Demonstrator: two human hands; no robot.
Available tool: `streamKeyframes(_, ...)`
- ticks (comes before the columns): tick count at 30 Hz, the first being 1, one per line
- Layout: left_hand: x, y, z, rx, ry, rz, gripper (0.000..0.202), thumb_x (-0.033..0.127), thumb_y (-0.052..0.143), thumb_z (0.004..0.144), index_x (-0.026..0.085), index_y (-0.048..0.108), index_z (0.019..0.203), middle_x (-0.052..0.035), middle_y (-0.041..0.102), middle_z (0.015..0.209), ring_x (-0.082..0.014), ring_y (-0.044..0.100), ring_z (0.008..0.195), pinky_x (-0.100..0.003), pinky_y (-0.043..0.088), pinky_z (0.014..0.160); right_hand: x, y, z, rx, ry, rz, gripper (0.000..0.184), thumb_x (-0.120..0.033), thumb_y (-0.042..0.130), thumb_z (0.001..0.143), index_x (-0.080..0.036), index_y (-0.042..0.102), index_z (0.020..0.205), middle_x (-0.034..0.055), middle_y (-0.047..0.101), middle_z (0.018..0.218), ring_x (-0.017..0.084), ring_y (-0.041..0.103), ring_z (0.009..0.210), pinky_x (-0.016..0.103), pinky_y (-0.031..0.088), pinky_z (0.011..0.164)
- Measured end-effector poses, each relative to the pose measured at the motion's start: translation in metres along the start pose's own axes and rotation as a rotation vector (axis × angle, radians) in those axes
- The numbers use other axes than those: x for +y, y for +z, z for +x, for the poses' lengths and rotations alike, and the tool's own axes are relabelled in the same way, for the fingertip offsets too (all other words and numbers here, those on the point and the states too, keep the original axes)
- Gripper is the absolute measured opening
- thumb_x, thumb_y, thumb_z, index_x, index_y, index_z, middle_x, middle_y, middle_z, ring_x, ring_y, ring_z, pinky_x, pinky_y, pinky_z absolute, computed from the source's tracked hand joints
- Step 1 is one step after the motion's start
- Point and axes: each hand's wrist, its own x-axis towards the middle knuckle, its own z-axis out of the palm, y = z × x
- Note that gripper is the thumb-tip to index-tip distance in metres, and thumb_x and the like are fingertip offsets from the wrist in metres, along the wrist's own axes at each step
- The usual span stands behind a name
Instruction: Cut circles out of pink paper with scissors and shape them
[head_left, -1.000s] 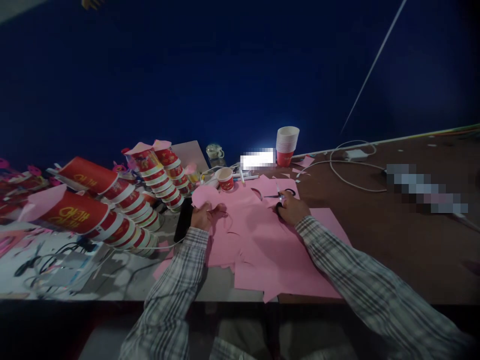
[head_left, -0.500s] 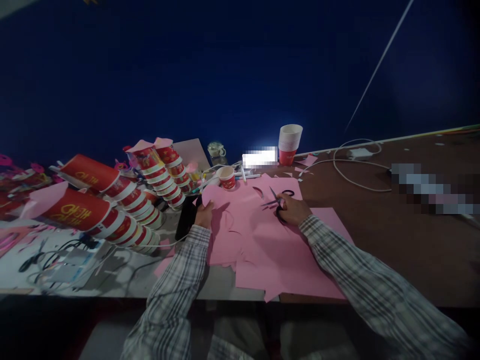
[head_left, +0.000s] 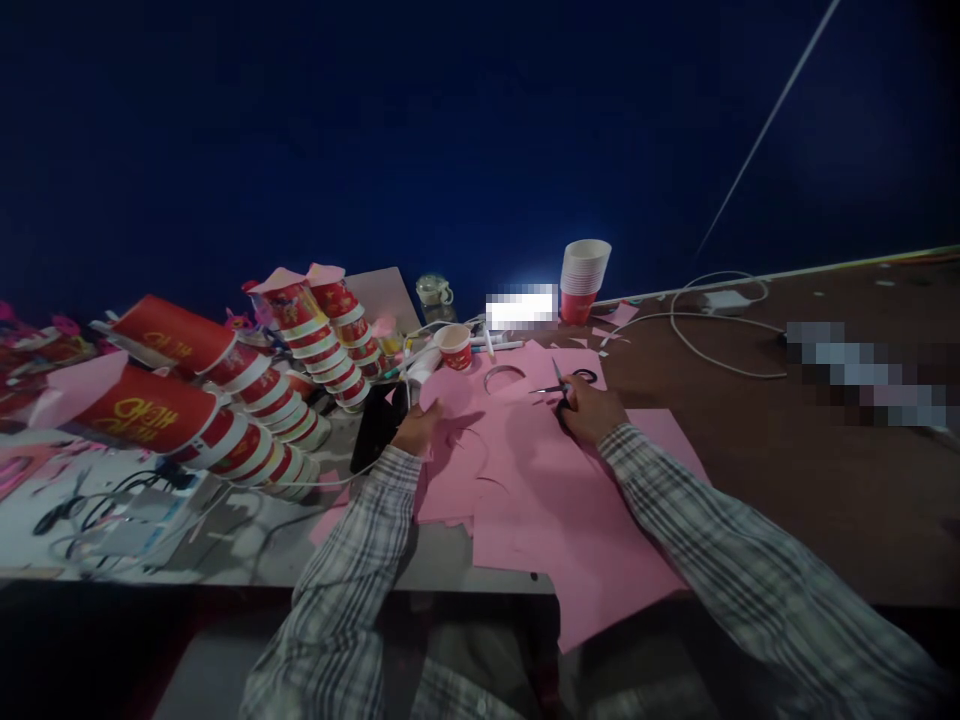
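Note:
My right hand (head_left: 598,410) is closed around the handles of black-handled scissors (head_left: 556,388), their blades parted and pointing left above the pink paper. In my left hand (head_left: 418,427), fingers pinch a rounded piece of pink paper (head_left: 452,392) at its left side. Under both hands lie large overlapping pink sheets (head_left: 577,520), one corner hanging past the table's front edge. A thin curved paper strip (head_left: 504,374) sits between the hands. Just behind the left hand stands a single red paper cup (head_left: 454,350).
Tall leaning stacks of red-and-white cups (head_left: 232,375) fill the left side. A stack of white-rimmed cups (head_left: 583,285) stands at the back beside a bright blurred light (head_left: 521,307). A dark phone-like slab (head_left: 375,430) lies by my left wrist. White cable (head_left: 694,350) loops at right.
My left hand has shifted slightly right with the rounded paper. The scissors have turned a little, and the front corner of a pink sheet now hangs farther over the edge.

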Motion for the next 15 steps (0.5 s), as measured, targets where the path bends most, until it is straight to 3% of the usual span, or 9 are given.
streamKeyframes(3, -0.002, 0.002, -0.004, -0.073, 0.044, 0.289, 0.013, 0.016, 0.077, 0.067, 0.017, 0.069, 0.078, -0.0069, 0.070, 0.076, -0.0259, 0.065, 0.095, -0.043, 0.048, 0.097, -0.002, 0.000, -0.001, 0.017, -0.016, -0.025, 0.054, -0.025, 0.052, 0.081, -0.014, 0.047, 0.133, 0.0095, 0.073, 0.098, 0.026, 0.067, 0.093, 0.034, 0.042, 0.082)
streamKeyframes(8, -0.005, 0.013, -0.009, -0.117, 0.132, 0.430, 0.030, 0.007, 0.076, 0.056, 0.024, 0.072, 0.079, -0.0055, 0.071, 0.097, -0.0274, 0.051, 0.119, -0.042, 0.028, 0.114, -0.005, 0.000, -0.002, -0.003, 0.012, -0.111, 0.055, -0.032, 0.049, 0.086, -0.014, 0.042, 0.137, 0.0139, 0.074, 0.097, 0.032, 0.067, 0.099, 0.040, 0.041, 0.088)
streamKeyframes(15, -0.006, 0.010, -0.006, -0.163, 0.102, 0.420, 0.020, 0.010, 0.077, 0.053, 0.023, 0.063, 0.058, -0.0011, 0.063, 0.064, -0.0243, 0.061, 0.087, -0.038, 0.045, 0.098, -0.003, 0.002, 0.001, -0.030, 0.036, -0.082, 0.058, -0.037, 0.053, 0.084, -0.016, 0.044, 0.138, 0.0143, 0.072, 0.103, 0.032, 0.067, 0.101, 0.039, 0.043, 0.086)
